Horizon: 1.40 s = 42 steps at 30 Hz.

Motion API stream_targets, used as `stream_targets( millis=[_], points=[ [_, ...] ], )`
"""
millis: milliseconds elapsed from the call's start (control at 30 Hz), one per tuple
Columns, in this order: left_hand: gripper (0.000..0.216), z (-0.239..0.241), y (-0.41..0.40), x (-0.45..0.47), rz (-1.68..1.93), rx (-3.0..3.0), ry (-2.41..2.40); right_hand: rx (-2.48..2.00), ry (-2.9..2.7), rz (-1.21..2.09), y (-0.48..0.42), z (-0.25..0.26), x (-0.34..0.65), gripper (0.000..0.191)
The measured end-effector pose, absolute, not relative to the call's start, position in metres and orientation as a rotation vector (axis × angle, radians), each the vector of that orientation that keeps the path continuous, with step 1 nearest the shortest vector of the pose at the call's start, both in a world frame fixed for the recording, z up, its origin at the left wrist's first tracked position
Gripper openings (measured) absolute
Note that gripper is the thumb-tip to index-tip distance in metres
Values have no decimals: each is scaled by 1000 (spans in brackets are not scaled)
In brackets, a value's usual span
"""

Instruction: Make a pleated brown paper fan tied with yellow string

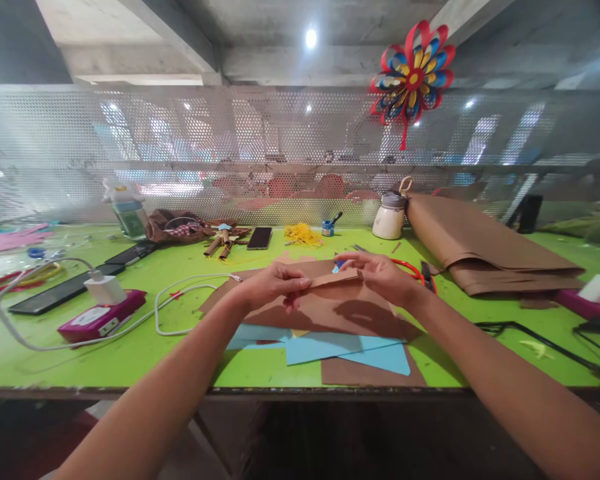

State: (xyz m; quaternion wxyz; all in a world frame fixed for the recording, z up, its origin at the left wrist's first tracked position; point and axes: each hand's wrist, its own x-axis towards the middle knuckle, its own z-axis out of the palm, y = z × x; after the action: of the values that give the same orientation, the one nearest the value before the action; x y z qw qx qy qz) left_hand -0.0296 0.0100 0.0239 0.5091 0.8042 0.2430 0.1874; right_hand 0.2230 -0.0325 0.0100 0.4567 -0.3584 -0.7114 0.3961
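Observation:
Between my hands, above the table, I hold a narrow folded strip of brown paper [336,279]. Its left end is pinched in the fingers of my left hand [276,285]. The fingers of my right hand [384,275] are closed on its right end. Below lie brown paper sheets [325,317], on which the hands cast a shadow. Light blue paper pieces [347,350] lie nearer the table's front edge, with another brown sheet [365,372] partly under them. A small blue object beside my right fingertips is too blurred to name.
Left on the green table [180,363] are a purple power strip [103,317] with a white charger and cable. Behind are a phone [259,238], yellow strands [304,233] and a jar [389,217]. Orange-handled scissors [427,277] and a stack of brown paper [485,240] are right. A paper flower [414,79] hangs above.

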Motion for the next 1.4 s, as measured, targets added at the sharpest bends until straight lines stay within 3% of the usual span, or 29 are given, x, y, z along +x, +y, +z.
stream_targets(
  millis=[100, 267, 367, 500, 600, 733, 900, 1133, 1400],
  points=[
    [32, 16, 6, -25, 300, 1768, 513, -757, -1996, 1061, -49, 21, 213, 42],
    [34, 1, -2, -12, 167, 1456, 441, -638, -2080, 940, -59, 25, 208, 16],
    [38, -2, -4, -8, 99, 1433, 393, -682, -1916, 974, -52, 19, 210, 18],
    [35, 0, 3, -7, 379, 1482, 519, -843, -1877, 1065, -41, 9, 211, 29],
    [37, 4, 7, -6, 655, 1661, 619, -1070, -2103, 851, -35, 6, 210, 26],
    [41, 7, 10, -3, 713, 2107, 880, -1138, -2297, 656, -33, 3, 207, 29],
    [46, 17, 12, -8, 916, 2070, 999, -1100, -2328, 784, -33, 3, 210, 33],
    [36, 13, -1, 2, 425, 2277, 632, -1096, -2397, 906, -35, 5, 208, 38],
    [25, 2, 10, -7, 373, 2303, 803, -1176, -2376, 774, -31, -4, 210, 25]
  ],
)
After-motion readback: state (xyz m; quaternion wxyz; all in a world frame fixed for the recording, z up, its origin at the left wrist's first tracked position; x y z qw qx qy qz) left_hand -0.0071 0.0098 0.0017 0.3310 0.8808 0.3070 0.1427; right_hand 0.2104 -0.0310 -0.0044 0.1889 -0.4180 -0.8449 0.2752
